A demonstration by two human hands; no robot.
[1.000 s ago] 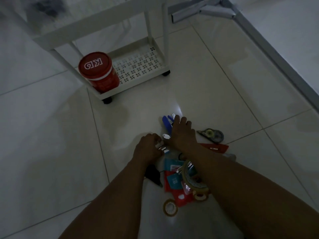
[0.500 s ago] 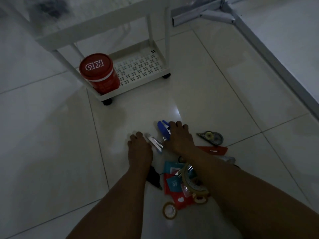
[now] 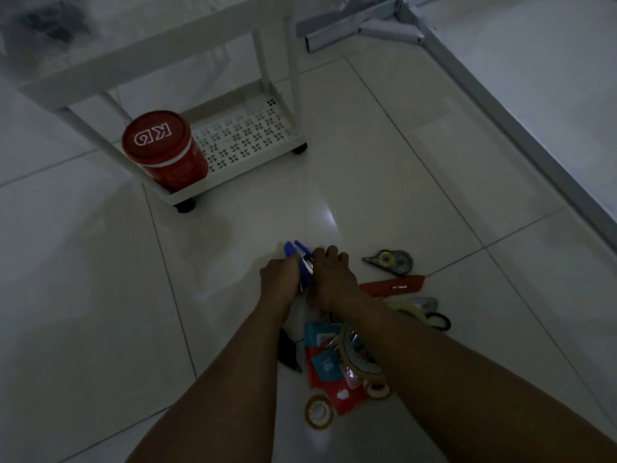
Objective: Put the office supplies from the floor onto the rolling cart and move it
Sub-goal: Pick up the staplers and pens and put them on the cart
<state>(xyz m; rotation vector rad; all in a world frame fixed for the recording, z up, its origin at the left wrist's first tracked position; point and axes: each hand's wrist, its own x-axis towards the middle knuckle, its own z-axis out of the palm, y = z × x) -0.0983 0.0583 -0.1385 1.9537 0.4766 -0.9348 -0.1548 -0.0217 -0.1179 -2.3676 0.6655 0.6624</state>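
Note:
Office supplies lie in a pile on the tiled floor: a correction tape (image 3: 390, 261), a red cutter (image 3: 394, 285), red and teal packets (image 3: 325, 365), tape rolls (image 3: 319, 412) and a black clip (image 3: 287, 350). My left hand (image 3: 280, 279) and my right hand (image 3: 329, 279) are pressed together around a bundle of blue pens (image 3: 300, 259) and small metal pieces, just above the floor. The white rolling cart (image 3: 247, 162) stands beyond, with a red lidded tub (image 3: 163, 148) on its bottom shelf.
A grey metal frame (image 3: 360, 25) lies at the top right, and a long grey rail (image 3: 521, 138) runs along the right side. Bare floor tiles spread between the pile and the cart. The room is dim.
My hands have come together and closed around the blue pens and metal pieces, which were loose between them before. The bundle now sits between both palms.

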